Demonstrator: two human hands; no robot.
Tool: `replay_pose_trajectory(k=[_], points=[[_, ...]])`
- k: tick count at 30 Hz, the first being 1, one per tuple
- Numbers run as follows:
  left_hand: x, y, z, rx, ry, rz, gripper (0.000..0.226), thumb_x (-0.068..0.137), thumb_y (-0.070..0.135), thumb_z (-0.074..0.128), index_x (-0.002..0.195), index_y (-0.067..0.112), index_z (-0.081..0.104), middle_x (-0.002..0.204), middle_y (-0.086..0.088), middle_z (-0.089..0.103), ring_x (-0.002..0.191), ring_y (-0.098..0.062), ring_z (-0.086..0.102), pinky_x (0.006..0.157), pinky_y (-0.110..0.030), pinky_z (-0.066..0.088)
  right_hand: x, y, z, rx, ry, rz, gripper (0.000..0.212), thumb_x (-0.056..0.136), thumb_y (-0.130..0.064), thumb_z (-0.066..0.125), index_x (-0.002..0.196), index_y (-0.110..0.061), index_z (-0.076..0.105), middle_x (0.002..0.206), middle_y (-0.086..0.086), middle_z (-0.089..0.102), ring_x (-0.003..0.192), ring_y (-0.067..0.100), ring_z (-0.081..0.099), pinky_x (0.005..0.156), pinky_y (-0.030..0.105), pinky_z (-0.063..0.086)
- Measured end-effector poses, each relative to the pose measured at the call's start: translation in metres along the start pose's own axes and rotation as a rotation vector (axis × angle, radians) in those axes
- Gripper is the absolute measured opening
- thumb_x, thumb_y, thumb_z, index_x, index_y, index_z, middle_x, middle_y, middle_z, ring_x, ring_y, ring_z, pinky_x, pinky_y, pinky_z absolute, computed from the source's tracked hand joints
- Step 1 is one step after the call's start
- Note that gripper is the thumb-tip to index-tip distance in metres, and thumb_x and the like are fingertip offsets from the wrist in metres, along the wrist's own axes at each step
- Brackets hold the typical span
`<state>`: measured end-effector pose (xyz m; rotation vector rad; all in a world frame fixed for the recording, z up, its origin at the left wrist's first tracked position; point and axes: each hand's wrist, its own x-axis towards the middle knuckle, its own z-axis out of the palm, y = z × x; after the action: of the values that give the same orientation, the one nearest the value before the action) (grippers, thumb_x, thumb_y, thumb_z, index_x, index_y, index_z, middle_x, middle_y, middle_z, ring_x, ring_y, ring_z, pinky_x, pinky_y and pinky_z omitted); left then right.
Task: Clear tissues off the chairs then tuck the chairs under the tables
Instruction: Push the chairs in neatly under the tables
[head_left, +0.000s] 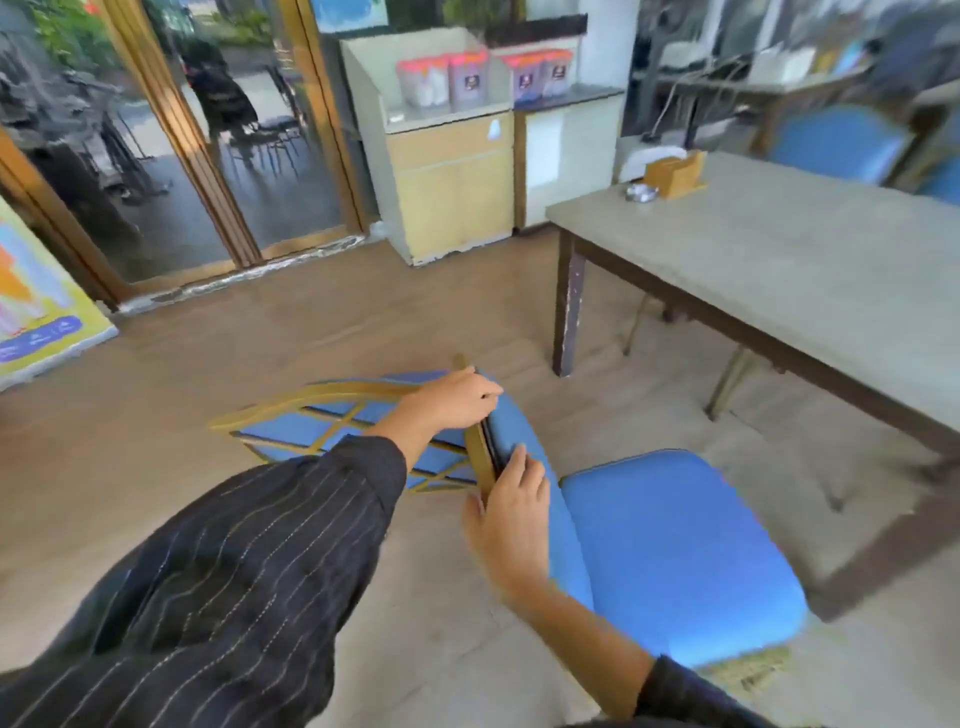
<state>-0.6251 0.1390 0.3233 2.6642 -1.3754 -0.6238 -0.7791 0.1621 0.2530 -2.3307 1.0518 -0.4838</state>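
Note:
A blue padded chair (675, 551) with a gold lattice back stands on the floor in front of me, its seat bare and facing the table (810, 270) at the right. My left hand (452, 400) grips the top of the chair's backrest. Lower down, my right hand (511, 514) holds the backrest's gold side rail. No tissue shows on the seat. The picture is blurred by motion.
On the table's far end sit a wooden tissue holder (675, 174) and a small metal dish (640, 192). More blue chairs (839, 143) stand behind the table. A cabinet (447, 176) with jars and glass doors (249, 156) lie ahead; a colourful banner (36, 306) leans at the left.

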Motion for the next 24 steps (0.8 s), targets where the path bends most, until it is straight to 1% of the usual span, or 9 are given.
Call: replay_pose_trajectory(k=[3, 6, 7, 10, 12, 15, 18, 21, 24], points=[[0.026, -0.011, -0.001, 0.007, -0.053, 0.089, 0.041, 0.102, 0.016, 0.03, 0.14, 0.015, 0.044, 0.153, -0.005, 0.034, 0.143, -0.032, 0.023, 0.115, -0.046, 0.019, 0.012, -0.008, 0.007, 0.021, -0.017, 0.173, 0.075, 0.082, -0.042, 0.058, 0.137, 0.003, 0.03, 0.134, 0.02, 0.045, 0.129, 0.035, 0.04, 0.11, 0.04, 0.032], [0.05, -0.033, -0.002, -0.075, -0.142, 0.216, 0.038, 0.101, 0.015, 0.034, 0.133, 0.012, 0.053, 0.149, -0.009, 0.042, 0.139, -0.027, 0.034, 0.111, -0.03, 0.022, 0.013, -0.02, 0.009, -0.057, 0.058, 0.29, 0.064, 0.085, -0.049, 0.054, 0.128, -0.004, 0.038, 0.124, 0.013, 0.052, 0.121, 0.031, 0.046, 0.101, 0.038, 0.037], [0.06, -0.04, -0.003, -0.093, -0.157, 0.281, 0.038, 0.1, 0.015, 0.034, 0.128, 0.014, 0.058, 0.147, -0.007, 0.044, 0.139, -0.025, 0.034, 0.113, -0.03, 0.02, 0.012, -0.024, 0.009, -0.09, 0.095, 0.313, 0.061, 0.085, -0.05, 0.054, 0.125, -0.005, 0.041, 0.12, 0.012, 0.054, 0.118, 0.03, 0.049, 0.098, 0.037, 0.039], [0.076, -0.055, 0.0, -0.183, -0.159, 0.393, 0.043, 0.088, 0.035, 0.031, 0.112, 0.029, 0.067, 0.14, -0.001, 0.054, 0.136, -0.022, 0.04, 0.118, -0.042, 0.019, 0.005, -0.037, 0.011, -0.178, 0.215, 0.42, 0.05, 0.084, -0.054, 0.054, 0.107, -0.009, 0.049, 0.105, 0.009, 0.06, 0.104, 0.03, 0.057, 0.085, 0.037, 0.044], [0.079, -0.06, 0.0, -0.12, -0.145, 0.478, 0.049, 0.09, 0.035, 0.024, 0.116, 0.028, 0.065, 0.139, 0.003, 0.055, 0.134, -0.022, 0.042, 0.118, -0.044, 0.016, 0.001, -0.043, 0.016, -0.246, 0.3, 0.482, 0.046, 0.083, -0.055, 0.056, 0.094, -0.011, 0.051, 0.093, 0.007, 0.063, 0.091, 0.029, 0.061, 0.074, 0.035, 0.045], [0.081, -0.063, -0.004, -0.104, -0.147, 0.557, 0.047, 0.096, 0.025, 0.024, 0.116, 0.022, 0.066, 0.135, 0.002, 0.058, 0.129, -0.022, 0.046, 0.115, -0.041, 0.02, -0.004, -0.049, 0.025, -0.322, 0.391, 0.529, 0.055, 0.078, -0.068, 0.053, 0.085, -0.013, 0.053, 0.079, 0.004, 0.064, 0.076, 0.026, 0.062, 0.063, 0.033, 0.044], [0.073, -0.062, -0.005, -0.257, -0.122, 0.556, 0.043, 0.079, 0.032, 0.029, 0.087, 0.02, 0.07, 0.116, -0.009, 0.067, 0.117, -0.03, 0.053, 0.109, -0.045, 0.029, -0.003, -0.048, 0.022, -0.402, 0.359, 0.536, 0.069, 0.077, -0.079, 0.031, 0.087, -0.014, 0.052, 0.082, 0.003, 0.065, 0.076, 0.025, 0.063, 0.059, 0.033, 0.039], [0.069, -0.063, -0.008, -0.198, -0.126, 0.548, 0.037, 0.085, 0.029, 0.033, 0.092, 0.014, 0.067, 0.112, -0.012, 0.066, 0.112, -0.032, 0.053, 0.104, -0.043, 0.033, 0.0, -0.047, 0.019, -0.448, 0.369, 0.493, 0.079, 0.071, -0.083, 0.014, 0.087, -0.015, 0.051, 0.083, 0.001, 0.065, 0.072, 0.024, 0.062, 0.057, 0.032, 0.038], [0.071, -0.063, -0.008, -0.158, -0.111, 0.577, 0.033, 0.091, 0.024, 0.034, 0.096, 0.011, 0.064, 0.115, -0.015, 0.063, 0.111, -0.035, 0.052, 0.098, -0.043, 0.037, 0.0, -0.042, 0.015, -0.47, 0.382, 0.479, 0.069, 0.075, -0.081, 0.023, 0.081, -0.016, 0.048, 0.076, 0.001, 0.065, 0.065, 0.026, 0.061, 0.053, 0.031, 0.036]])
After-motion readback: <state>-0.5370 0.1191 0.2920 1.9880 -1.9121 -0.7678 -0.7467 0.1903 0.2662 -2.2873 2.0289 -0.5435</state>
